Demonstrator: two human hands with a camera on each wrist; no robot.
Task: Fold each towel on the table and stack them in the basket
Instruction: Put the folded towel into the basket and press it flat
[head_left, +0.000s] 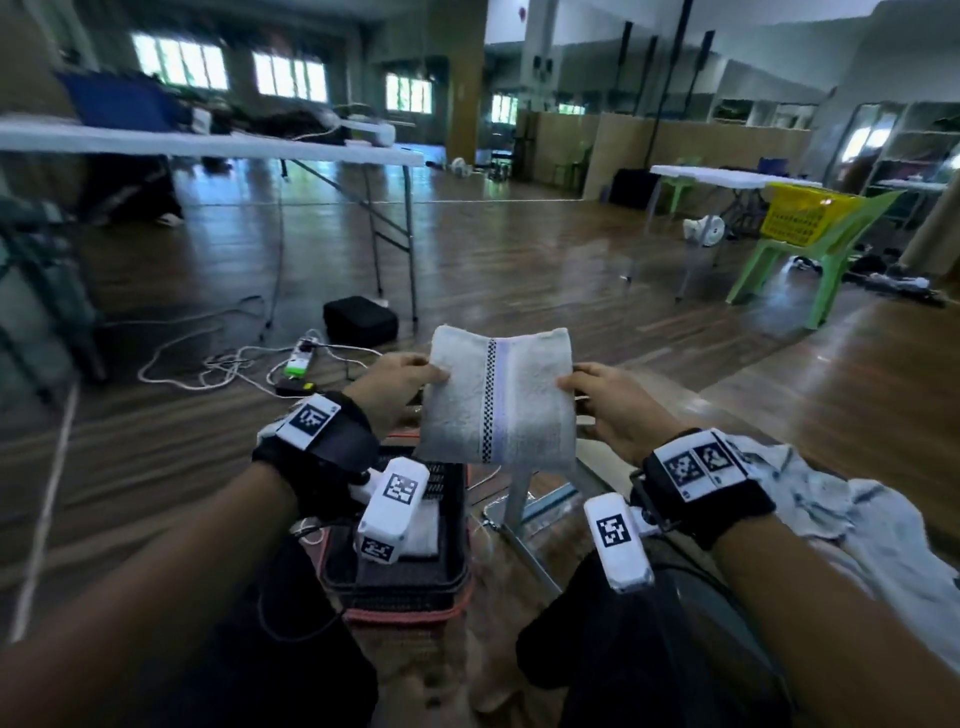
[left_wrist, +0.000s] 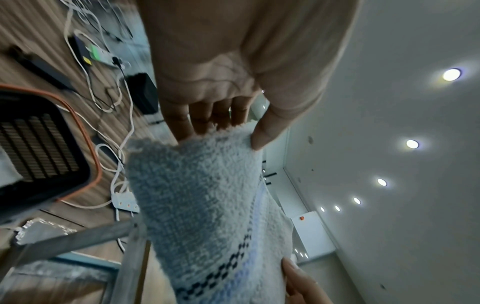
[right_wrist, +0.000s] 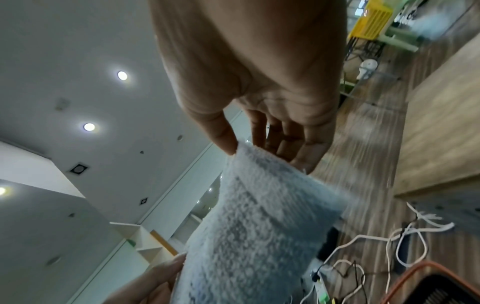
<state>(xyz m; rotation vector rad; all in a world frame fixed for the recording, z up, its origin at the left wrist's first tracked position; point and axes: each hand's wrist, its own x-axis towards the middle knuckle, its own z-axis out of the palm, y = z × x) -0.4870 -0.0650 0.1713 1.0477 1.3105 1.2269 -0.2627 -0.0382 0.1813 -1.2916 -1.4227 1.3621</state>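
Holding: folded white towel (head_left: 500, 395) w/ checkered stripe, up in the air betw. both hands, above the basket
L hand (head_left: 390, 387): thumb + fingers pinch towel's left edge
R hand (head_left: 613, 402): pinches right edge the same way
Progress: this towel looks folded, not yet in basket; prob. on its way down
Basket (head_left: 452, 566): black w/ red-orange rim, near, low, left of table leg; one folded white towel (head_left: 423, 535) already lies inside, partly hidden by L wrist cam
Left to do: crumpled pile of towels (head_left: 852, 525) on table at right, unfolded; count unclear
Far right: yellow crate (head_left: 808, 221) on green chair, contents not visible
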